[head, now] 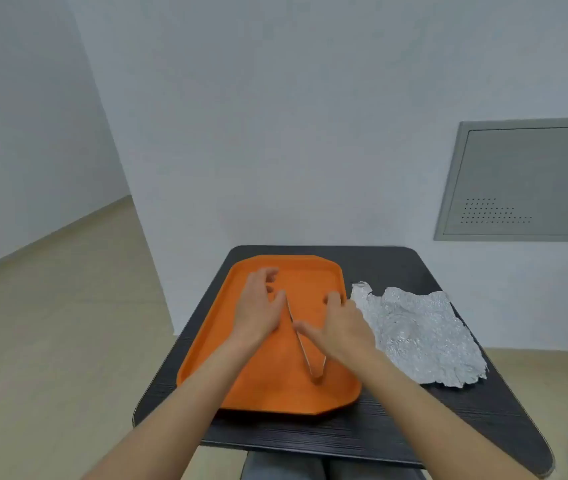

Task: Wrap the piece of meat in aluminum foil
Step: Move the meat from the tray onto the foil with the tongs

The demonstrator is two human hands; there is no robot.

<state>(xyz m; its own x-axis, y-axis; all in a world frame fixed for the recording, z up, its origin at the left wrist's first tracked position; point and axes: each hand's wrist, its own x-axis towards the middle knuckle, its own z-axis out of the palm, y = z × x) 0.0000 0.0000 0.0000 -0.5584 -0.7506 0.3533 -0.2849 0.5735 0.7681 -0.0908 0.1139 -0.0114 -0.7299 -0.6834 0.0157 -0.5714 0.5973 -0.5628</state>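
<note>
A crumpled sheet of aluminum foil (421,334) lies on the black table, right of the orange tray (275,393). The foil bulges near its middle, and no meat shows anywhere. Metal tongs (305,351) lie on the tray, hinge toward me and arms spread. My left hand (258,303) hovers over the tray's far left with fingers apart, its thumb close to one tong tip. My right hand (341,327) is over the other tong arm and hides it. Its fingers are loosely extended and its thumb is beside the tongs.
The small black table (379,431) stands against a white wall, with floor dropping away on its left. A grey metal wall cabinet (524,178) is at the right, above the table. My knees show under the near edge.
</note>
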